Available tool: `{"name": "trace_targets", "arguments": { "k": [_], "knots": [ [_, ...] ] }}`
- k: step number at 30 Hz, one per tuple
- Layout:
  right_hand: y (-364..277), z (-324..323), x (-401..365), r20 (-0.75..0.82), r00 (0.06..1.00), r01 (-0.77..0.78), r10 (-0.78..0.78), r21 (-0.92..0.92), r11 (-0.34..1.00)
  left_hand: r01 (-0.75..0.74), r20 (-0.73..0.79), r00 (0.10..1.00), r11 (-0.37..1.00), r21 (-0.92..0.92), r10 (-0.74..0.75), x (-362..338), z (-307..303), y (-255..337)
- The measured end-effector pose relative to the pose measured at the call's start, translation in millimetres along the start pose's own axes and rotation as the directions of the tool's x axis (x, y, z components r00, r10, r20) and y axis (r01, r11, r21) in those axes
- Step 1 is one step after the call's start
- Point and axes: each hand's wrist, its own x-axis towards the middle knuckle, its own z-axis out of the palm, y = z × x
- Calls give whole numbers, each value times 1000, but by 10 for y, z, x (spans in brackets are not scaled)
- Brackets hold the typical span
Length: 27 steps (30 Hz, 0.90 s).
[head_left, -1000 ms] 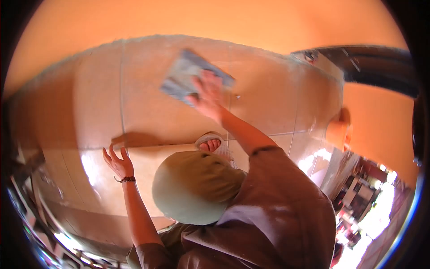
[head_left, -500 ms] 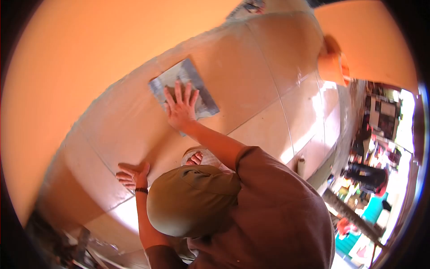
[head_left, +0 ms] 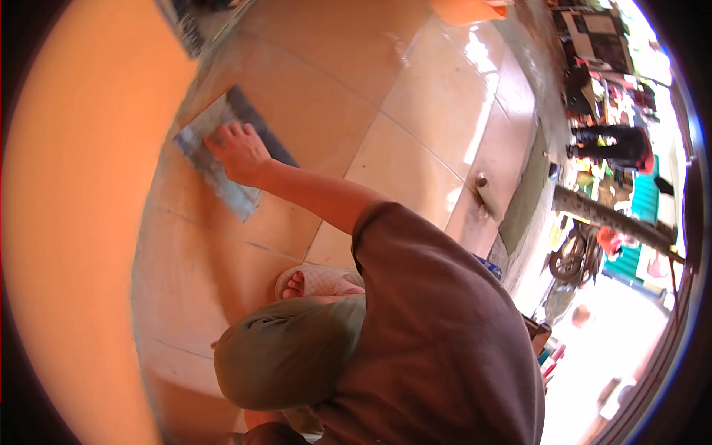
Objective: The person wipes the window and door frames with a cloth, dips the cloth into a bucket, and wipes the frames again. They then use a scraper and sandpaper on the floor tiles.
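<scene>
My right hand (head_left: pixel 241 154) rests on a flat, grey-blue rectangular sheet (head_left: pixel 239 194) lying on the tiled floor, its fingers bent and close together at the sheet's surface. What the sheet is made of is hard to tell. Most of my left hand is hidden behind my green-trousered knee (head_left: pixel 285 356); only a small bit of skin (head_left: pixel 213 345) shows at the knee's edge. Part of my left forearm (head_left: pixel 263 419) is visible below. My foot in a light slipper (head_left: pixel 319 280) is on the floor between the knee and the sheet.
An orange wall (head_left: pixel 81 222) borders the floor on the left. A dark object (head_left: pixel 196 30) lies at the top left, and an orange container (head_left: pixel 467 9) stands at the top. A pale cylinder (head_left: pixel 486 196) lies to the right. Beyond are a person (head_left: pixel 619 144) and a motorcycle (head_left: pixel 569 259).
The view has turned and shifted. My right hand's fingers, spread flat on the sheet before, are now bent and closer together. My left hand, open over the floor earlier, has gone behind the knee.
</scene>
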Motion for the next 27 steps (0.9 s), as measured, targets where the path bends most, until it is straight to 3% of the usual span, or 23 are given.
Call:
{"name": "trace_targets", "arguments": {
  "k": [2, 4, 6, 9, 13, 18, 22, 24, 27],
  "knots": [
    [236, -140, 115, 226, 950, 212, -214, 36, 977, -23, -6, 1000, 999, -22, 23, 53, -27, 119],
    [351, -278, 108, 216, 938, 272, -269, 19, 962, -35, -7, 999, 998, -51, 34, 124, -58, 208],
    [404, -61, 71, 53, 932, 358, -358, 9, 934, -47, -16, 999, 996, -72, 46, 214, -84, 283],
    [362, -80, 42, 104, 920, 387, -378, -90, 918, -72, -25, 997, 994, -80, 71, 327, -93, 439],
    [346, 50, 31, 66, 937, 349, -344, -79, 934, -129, -33, 991, 990, -65, 127, 418, -111, 669],
    [0, 216, -193, 50, 983, 182, -177, -153, 971, -181, -31, 983, 981, -68, 180, 507, -125, 929],
    [-66, 446, -199, -54, 978, 188, -202, -201, 961, -189, -15, 982, 980, -69, 188, 560, -155, 983],
    [-77, 489, -180, -168, 971, 159, -170, -81, 984, -198, -9, 980, 978, -71, 198, 598, -153, 1036],
    [-99, 546, -156, -207, 970, 146, -130, 66, 987, -201, -1, 980, 977, -75, 201, 626, -175, 1050]
  ]
}}
